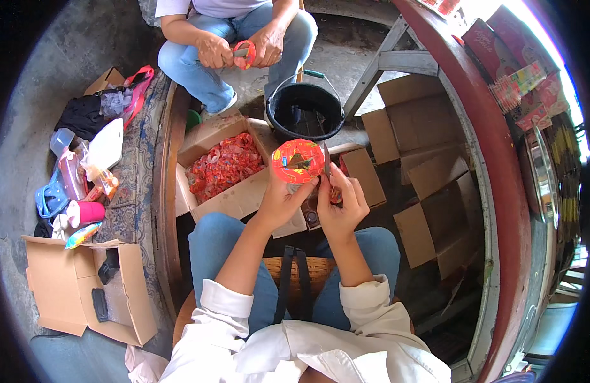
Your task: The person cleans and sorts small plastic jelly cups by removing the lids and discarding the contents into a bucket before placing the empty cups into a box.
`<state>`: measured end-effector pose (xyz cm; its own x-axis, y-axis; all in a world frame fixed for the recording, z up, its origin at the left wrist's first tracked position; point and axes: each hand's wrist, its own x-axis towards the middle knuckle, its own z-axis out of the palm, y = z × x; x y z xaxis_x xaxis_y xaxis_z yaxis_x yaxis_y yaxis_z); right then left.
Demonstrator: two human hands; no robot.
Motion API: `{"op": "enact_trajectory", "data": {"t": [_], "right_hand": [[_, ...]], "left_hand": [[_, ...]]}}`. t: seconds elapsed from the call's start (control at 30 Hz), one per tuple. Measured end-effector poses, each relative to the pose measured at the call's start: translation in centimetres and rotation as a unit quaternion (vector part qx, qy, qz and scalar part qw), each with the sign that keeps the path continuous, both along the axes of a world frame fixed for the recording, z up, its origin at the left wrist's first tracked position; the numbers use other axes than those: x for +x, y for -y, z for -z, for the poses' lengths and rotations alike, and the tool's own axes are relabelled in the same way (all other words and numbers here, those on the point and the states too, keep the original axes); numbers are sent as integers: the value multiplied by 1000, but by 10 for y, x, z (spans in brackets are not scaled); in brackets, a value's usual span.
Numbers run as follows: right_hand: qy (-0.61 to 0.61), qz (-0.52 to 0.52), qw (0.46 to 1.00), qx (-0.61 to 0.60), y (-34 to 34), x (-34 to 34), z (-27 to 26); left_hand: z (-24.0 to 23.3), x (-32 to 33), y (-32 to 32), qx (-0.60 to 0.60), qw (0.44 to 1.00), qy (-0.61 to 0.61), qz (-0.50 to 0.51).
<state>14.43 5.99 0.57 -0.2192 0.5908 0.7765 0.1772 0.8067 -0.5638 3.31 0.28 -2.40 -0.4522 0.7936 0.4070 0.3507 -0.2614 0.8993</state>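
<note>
My left hand (281, 203) is closed around a clear plastic cup with a red printed film lid (298, 179). The lid faces up, and its middle is torn or cut open. In my right hand (343, 206) is a knife, its narrow blade (327, 159) pointing away from me along the cup's right rim. Both hands are above a cardboard box that they partly hide; its raised flap (364, 176) shows at the right. Left of my hands, another cardboard box (232, 198) holds a heap of red and clear plastic scraps (225, 165).
A black bucket (305, 86) with dark contents stands ahead. Across from me, a seated person's hands (266, 45) hold a red ring-shaped piece and a knife. Open cartons (424, 110) lie at right beside a red-edged table (498, 191). Bags and another carton (60, 282) lie left.
</note>
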Motion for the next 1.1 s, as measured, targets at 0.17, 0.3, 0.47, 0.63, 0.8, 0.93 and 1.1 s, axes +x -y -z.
{"op": "enact_trajectory", "data": {"t": [0.17,0.3,0.47,0.63,0.8,0.93,1.1], "right_hand": [[-7,8,1000,14,-3,0,6],[7,21,1000,-1,-4,2,6],[2,10,999,-48,-5,3,1],[-2,-11,999,-43,-10,6,0],[-44,-28,994,-98,-11,7,2],[-40,-26,993,-104,-10,10,5],[-21,-24,998,-56,-5,8,-1]], "left_hand": [[2,0,-1,0,1000,-18,3],[-2,5,-2,7,998,-64,-14],[-8,12,0,2,996,-83,-14],[-6,9,0,5,996,-89,8],[-10,10,2,8,997,-71,16],[-10,8,3,-11,999,4,39],[-10,7,4,-15,997,60,50]]}}
